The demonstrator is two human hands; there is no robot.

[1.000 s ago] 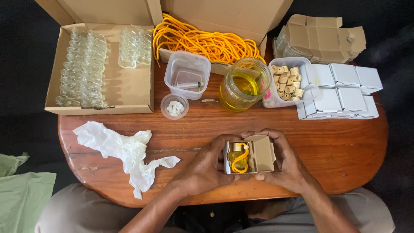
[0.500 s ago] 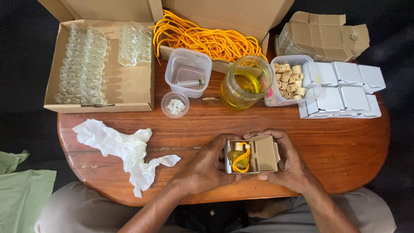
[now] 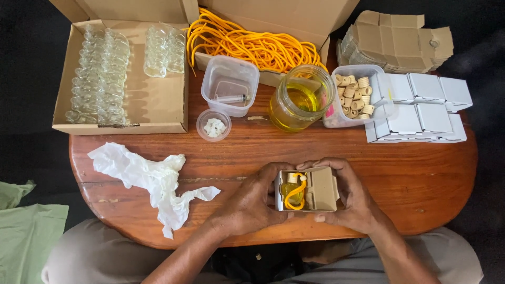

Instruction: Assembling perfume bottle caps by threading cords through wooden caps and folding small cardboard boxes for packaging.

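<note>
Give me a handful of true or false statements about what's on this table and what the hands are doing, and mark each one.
1. Both hands hold a small cardboard box over the wooden table. True: the left hand and right hand cup it from either side.
2. The small box is shut. False: its flap is open, showing a small bottle with an orange cord.
3. The glass jar holds yellow liquid. True.
4. The crumpled white plastic sheet lies to the right of the hands. False: it lies to their left.
5. The pile of orange cords sits inside the jar. False: it lies in a cardboard carton behind the jar.
</note>
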